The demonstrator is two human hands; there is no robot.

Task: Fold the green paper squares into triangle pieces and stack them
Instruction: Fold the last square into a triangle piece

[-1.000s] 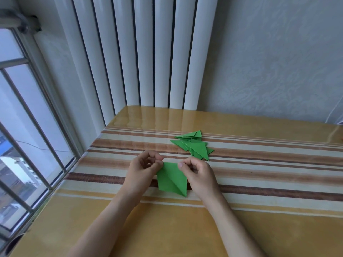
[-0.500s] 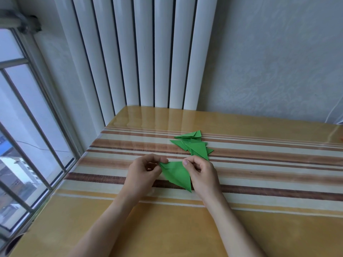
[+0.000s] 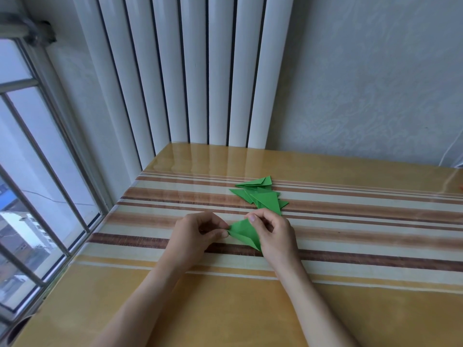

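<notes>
Green paper [image 3: 244, 232] now folded narrower than a second ago, pinched above table [image 3: 350, 309] by left hand [image 3: 198, 234] and right hand [image 3: 273, 231]; stack [image 3: 263, 196] just beyond. Fold nearing completion.

Folded paper [image 3: 244, 232] betw. left hand [image 3: 198, 234] & right hand [image 3: 274, 234], on table [image 3: 350, 309]; pile of triangles [image 3: 260, 196] just behind, radiator [image 3: 190, 71] beyond.

Green paper [image 3: 244, 232] between both hands
</notes>
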